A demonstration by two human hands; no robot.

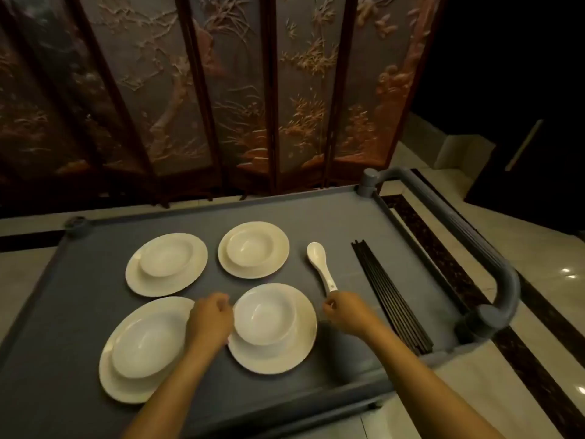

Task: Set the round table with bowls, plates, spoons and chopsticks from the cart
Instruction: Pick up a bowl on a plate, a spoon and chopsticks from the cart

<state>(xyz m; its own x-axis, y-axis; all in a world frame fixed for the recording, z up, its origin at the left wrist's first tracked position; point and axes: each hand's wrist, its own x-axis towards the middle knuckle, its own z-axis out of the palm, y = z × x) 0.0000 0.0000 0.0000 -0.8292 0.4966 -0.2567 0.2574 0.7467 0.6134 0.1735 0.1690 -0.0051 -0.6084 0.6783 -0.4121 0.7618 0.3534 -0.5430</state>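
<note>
Four white plates, each with a white bowl on it, sit on the grey cart top (285,213). My left hand (210,321) is curled into a fist between the near-left plate (126,388) and the near-right bowl (264,316). It covers the left rim of the near-right plate (281,358), and I cannot see whether it grips that rim. My right hand (345,315) pinches the handle end of the white spoon (319,263), which lies flat on the cart. A bundle of black chopsticks (387,293) lies to the right of the spoon.
Two more plate-and-bowl sets stand further back, far left (166,264) and far right (253,250). The cart's grey handle (493,248) curves along its right side. A carved folding screen (221,90) stands behind the cart. Shiny tiled floor (538,312) lies to the right.
</note>
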